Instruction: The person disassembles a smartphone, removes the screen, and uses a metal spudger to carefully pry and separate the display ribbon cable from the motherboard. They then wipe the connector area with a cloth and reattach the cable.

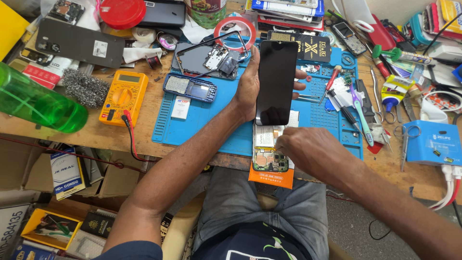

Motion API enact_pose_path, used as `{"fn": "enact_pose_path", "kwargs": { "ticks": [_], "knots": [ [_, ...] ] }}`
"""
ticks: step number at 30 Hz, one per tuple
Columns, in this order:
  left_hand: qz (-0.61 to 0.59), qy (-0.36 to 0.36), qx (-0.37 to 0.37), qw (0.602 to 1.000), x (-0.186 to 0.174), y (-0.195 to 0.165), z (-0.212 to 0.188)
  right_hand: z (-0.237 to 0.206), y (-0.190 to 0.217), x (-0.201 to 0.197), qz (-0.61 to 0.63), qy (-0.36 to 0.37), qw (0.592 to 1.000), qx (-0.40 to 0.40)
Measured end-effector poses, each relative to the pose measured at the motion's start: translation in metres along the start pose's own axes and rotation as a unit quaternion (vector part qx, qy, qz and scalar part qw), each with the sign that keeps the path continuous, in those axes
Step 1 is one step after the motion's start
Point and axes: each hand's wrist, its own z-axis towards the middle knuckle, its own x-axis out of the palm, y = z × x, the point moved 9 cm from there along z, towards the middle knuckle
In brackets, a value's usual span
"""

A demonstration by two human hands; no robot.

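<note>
– My left hand [248,89] is wrapped round the black screen [276,82]. My thumb is on one long edge and my fingers are on the other. The glass faces up at me, lifted above the blue mat [202,125].

– And your right hand [308,151]?

– It is curled up, with the fingertips down on the open phone body [269,149]. I cannot tell if it pinches anything small, because the knuckles hide the tips.

– Where does that phone body lie?

– It lies on an orange packet [272,178] at the near edge of the tabletop, just under the bottom of the screen. I can see its green board and little parts.

– So how would you do this bit well?

– I think the screen should be held by its edges only, so no finger marks get on the glass. I would tip it slowly and not pull it far from the body, as there may be a thin strip between them that I cannot see.

– Anything that could go wrong?

– The packet hangs a bit over the edge, so a hard push might slide the phone body off. I would press softly and straight down.

– What is close by?

– A red screwdriver [332,79] and some tweezers [308,97] lie on the mat to the right, near the screen. A yellow meter [124,96] sits well to the left, so I would mind my elbow over there
</note>
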Motion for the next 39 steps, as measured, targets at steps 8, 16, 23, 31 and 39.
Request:
{"fn": "enact_pose_path", "kwargs": {
  "ticks": [8,16,23,31,39],
  "knots": [
    [-0.007,0.007,0.002,1.000,0.000,0.000,0.000,0.021,-0.001,-0.002,0.031,0.066,0.997,0.008],
    [-0.029,0.013,0.002,0.999,-0.002,0.002,0.001,0.017,-0.002,0.008,0.021,0.056,0.998,0.013],
    [-0.008,0.008,0.009,1.000,-0.002,0.001,0.000,0.016,-0.002,0.008,-0.002,0.036,0.999,0.003],
    [0.005,0.001,0.007,1.000,-0.001,0.000,-0.003,0.021,-0.008,0.005,0.056,0.089,0.992,0.068],
    [-0.007,0.013,0.002,1.000,0.003,0.001,-0.003,0.023,-0.004,0.003,0.038,0.072,0.995,0.061]
  ]
}}
